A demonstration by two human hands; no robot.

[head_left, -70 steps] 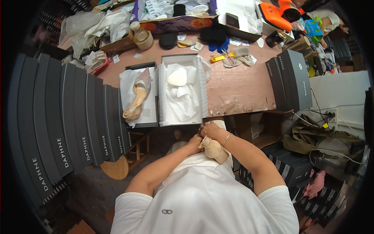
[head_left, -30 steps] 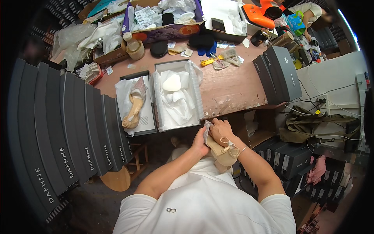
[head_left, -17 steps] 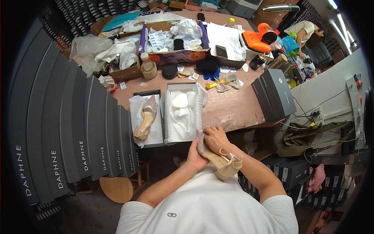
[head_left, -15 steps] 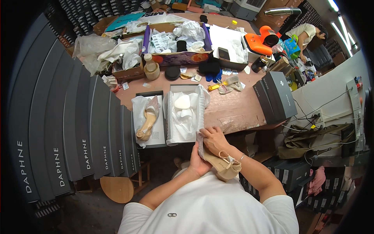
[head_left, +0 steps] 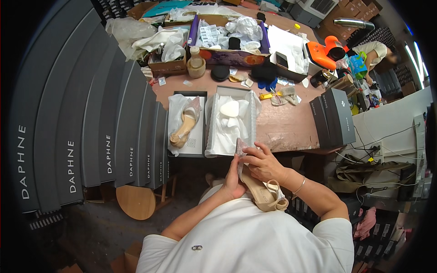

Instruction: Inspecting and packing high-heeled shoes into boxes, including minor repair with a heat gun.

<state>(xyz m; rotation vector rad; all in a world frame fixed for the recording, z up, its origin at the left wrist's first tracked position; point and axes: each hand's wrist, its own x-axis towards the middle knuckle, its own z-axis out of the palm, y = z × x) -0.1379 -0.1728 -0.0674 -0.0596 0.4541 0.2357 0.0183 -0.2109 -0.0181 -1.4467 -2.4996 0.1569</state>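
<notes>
Left hand: the left hand (head_left: 233,178) is closed around the front part of a beige sandal (head_left: 260,193), the fingers curled under its sole, just in front of the person's chest.
Right hand: the right hand (head_left: 263,164) lies on top of the same sandal; its fingertips pinch a small piece of thin wrapping (head_left: 240,147) at the toe end — the hand is half closed, not a fist.
Sandal: it is held between both hands below the table edge, with the toe toward the table and the strap and heel toward the body.
Open box: a shoe box (head_left: 231,121) lined with white tissue paper stands on the table just beyond the hands; a white insert lies inside it.
Box lid: just left of the box lies the lid (head_left: 197,133), and on it rests a second beige sandal (head_left: 185,129), partly on white paper.
Table: the brown table (head_left: 286,126) is scratched — behind the box there are a small jar (head_left: 196,67), dark round things and a carton full of paper.
Left side: a long row of dark grey shoe boxes (head_left: 109,132) stands on edge.
Right side: two dark boxes (head_left: 336,117) stand at the table corner.
</notes>
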